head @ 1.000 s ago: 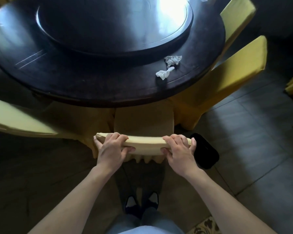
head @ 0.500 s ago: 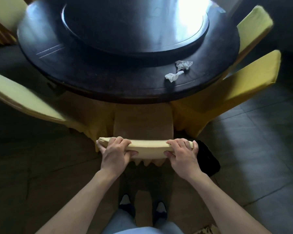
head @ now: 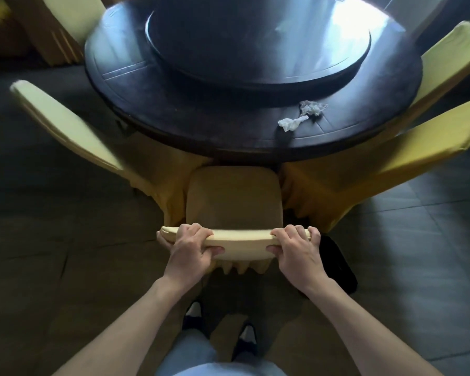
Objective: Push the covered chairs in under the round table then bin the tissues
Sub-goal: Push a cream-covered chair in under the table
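Note:
A yellow-covered chair (head: pixel 234 202) stands in front of me, its seat front just at the edge of the dark round table (head: pixel 190 123). My left hand (head: pixel 190 249) grips the left part of the chair's top rail. My right hand (head: pixel 296 249) grips the right part of the same rail. Two crumpled white tissues lie on the table's right near rim: one tissue (head: pixel 292 123) nearer me, the other tissue (head: pixel 312 107) just behind it, next to the raised turntable (head: pixel 255 58).
More yellow-covered chairs surround the table: a left chair (head: pixel 65 123) and two right chairs (head: pixel 418 147) (head: pixel 451 58), angled outward. A black object (head: pixel 339 264) lies on the floor by my right hand. My feet (head: pixel 220 329) stand behind the chair on dark floor tiles.
My view has shifted left and back a little; the table sits further right in frame. More of the chair seat shows outside the table's edge. Both hands keep their grip on the rail.

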